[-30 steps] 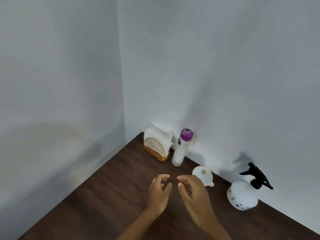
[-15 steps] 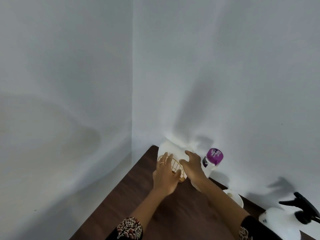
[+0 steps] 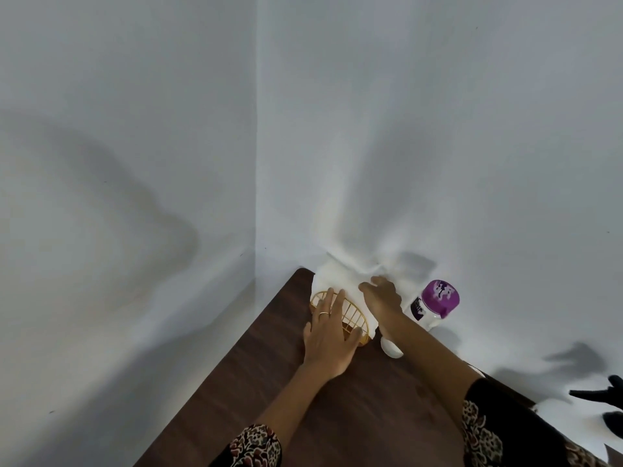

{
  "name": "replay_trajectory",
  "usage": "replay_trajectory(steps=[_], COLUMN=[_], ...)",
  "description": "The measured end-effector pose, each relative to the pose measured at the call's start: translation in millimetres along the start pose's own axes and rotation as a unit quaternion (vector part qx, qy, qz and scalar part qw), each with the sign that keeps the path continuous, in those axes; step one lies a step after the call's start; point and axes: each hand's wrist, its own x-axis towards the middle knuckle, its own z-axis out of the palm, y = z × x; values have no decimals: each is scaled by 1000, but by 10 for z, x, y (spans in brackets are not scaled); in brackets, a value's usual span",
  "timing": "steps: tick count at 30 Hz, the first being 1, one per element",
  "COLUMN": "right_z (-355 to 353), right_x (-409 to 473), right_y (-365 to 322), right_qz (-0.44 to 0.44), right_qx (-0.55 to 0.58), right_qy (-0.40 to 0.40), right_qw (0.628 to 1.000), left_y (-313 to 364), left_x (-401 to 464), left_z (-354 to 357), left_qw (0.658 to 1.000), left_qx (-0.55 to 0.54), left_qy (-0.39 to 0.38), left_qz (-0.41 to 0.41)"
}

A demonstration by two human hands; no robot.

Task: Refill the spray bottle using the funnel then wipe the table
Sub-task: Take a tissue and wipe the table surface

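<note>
Both hands are at the napkin holder (image 3: 354, 315) in the table's (image 3: 269, 382) far corner. The left hand (image 3: 328, 342) lies flat against its wire front, fingers straight. The right hand (image 3: 382, 294) pinches the napkins (image 3: 333, 278) standing in it. Right of the holder stands a purple-capped bottle (image 3: 435, 303); the spray bottle (image 3: 603, 409) sits well beyond that, at the frame's edge.

No legible text anywhere. Dark label with pale marks on the white bottle (image 3: 425, 310) at 3 o'clock of the holder (image 3: 354, 318), too blurred to read. White print on its purple cap (image 3: 441, 297), likewise unreadable.
</note>
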Motion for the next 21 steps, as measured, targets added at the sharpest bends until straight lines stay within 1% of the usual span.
replay_trajectory(steps=[2,3,5,8,11,14,19,21], right_z=[7,24,46,15,-60,-149,-405,-527], right_x=[-99,-161,-307,-508,-641,-734,-859,-926], right_y=[28,48,92,124,75,-17,-177,-219], right_qz=[-84,-136,-215,-267,-286,-282,-205,-183], right_qx=[-40,-42,-3,64,96,165,338,375], right_qy=[42,56,73,83,91,99,106,116], right_qw=[995,988,974,958,949,940,912,901], left_y=[0,-6,-14,-11,19,22,27,41], left_x=[-13,-14,-12,-19,-30,-58,-81,-97], left_z=[7,12,20,36,25,-9,-86,-123], left_qw=[1000,1000,1000,1000,1000,1000,1000,1000], left_qx=[-5,-10,-15,-8,-1,1,8,7], left_qy=[5,7,7,6,9,10,-12,-21], left_qz=[3,3,-1,-7,-11,-10,-1,-3])
